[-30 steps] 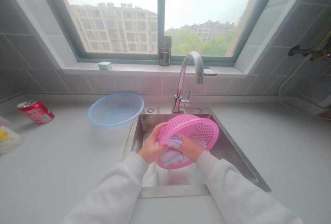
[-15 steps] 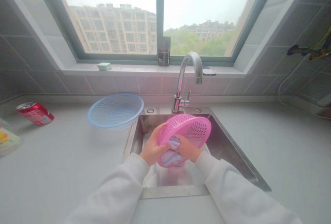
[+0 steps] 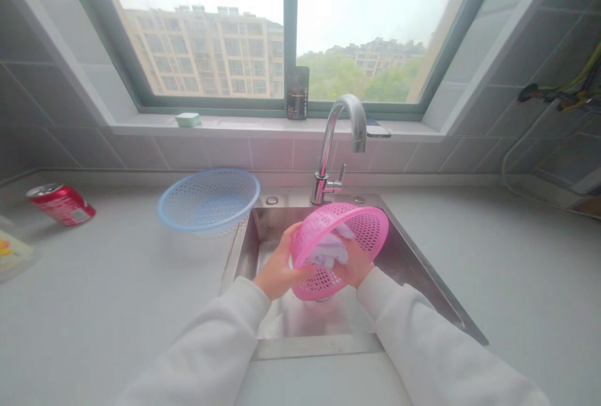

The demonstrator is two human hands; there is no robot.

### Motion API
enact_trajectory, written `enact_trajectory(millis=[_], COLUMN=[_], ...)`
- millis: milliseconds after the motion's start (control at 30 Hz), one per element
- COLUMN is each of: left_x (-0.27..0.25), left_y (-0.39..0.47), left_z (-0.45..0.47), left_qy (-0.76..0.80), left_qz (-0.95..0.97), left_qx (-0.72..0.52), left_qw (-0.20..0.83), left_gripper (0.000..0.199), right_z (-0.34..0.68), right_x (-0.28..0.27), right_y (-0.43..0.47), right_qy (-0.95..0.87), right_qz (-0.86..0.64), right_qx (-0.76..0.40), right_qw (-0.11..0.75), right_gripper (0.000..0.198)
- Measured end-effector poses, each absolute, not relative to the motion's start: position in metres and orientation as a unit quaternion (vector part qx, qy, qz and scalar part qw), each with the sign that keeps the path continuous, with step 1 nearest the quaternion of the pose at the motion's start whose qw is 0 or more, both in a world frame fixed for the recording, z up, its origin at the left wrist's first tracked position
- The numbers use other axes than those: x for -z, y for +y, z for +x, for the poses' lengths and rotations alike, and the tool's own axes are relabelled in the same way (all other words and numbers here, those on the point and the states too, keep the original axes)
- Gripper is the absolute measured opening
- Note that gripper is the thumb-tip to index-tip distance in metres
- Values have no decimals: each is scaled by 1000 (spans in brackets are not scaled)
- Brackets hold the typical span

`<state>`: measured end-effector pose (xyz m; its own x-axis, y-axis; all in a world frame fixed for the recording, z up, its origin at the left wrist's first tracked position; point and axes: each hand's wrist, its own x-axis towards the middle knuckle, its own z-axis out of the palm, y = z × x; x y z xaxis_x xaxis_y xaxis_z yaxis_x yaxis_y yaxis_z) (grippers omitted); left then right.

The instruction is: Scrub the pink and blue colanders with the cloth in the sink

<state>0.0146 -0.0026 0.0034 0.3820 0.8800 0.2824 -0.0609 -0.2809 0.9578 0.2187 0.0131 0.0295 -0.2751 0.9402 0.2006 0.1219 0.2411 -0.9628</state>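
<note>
A pink perforated plastic basket [image 3: 370, 237] is held tilted over the sink [image 3: 310, 324], its opening towards me and to the right. My left hand [image 3: 284, 265] grips its left rim, thumb on the inside and fingers round the outer wall. Inside the basket, my right hand [image 3: 354, 262] is closed on a pale purple and white cloth [image 3: 328, 251], pressed against the inner wall. Part of the cloth and the right fingertips are hidden. The chrome faucet [image 3: 345, 112] stands just behind the basket.
A blue perforated basket [image 3: 213, 224] sits on the counter [image 3: 141, 306] left of the sink, overlapping its edge. Farther left lie a tilted red can [image 3: 63, 204] and a partly visible container [image 3: 12, 253]. The windowsill holds a green block [image 3: 188, 119] and a phone [image 3: 298, 93].
My right hand has moved the cloth from the basket's lower left wall upward and to the right inside it. The basket has shifted slightly right; my left hand keeps its grip.
</note>
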Motion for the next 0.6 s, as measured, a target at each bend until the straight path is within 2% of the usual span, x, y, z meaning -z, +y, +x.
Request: enact_trajectory(millis=[100, 233, 433, 500, 600], left_x=[2, 2, 4, 4, 0], left_y=[-1, 0, -1, -1, -3], left_z=[14, 13, 11, 11, 11], left_qy=[297, 299, 307, 308, 313], left_qz=[637, 620, 652, 653, 651], left_qx=[-492, -508, -476, -470, -474], left_qw=[514, 517, 505, 508, 504], left_gripper=[100, 101, 89, 91, 94], right_z=[211, 205, 221, 221, 211], right_x=[-28, -25, -24, -23, -18], right_y=[10, 9, 13, 13, 13], right_qy=[-712, -712, -699, -705, -696], right_qz=[-393, -410, -390, -391, -425], right_qx=[-428, -471, -445, -440, -470], right_qw=[393, 322, 400, 395, 339], right_gripper=[15, 20, 39, 41, 39])
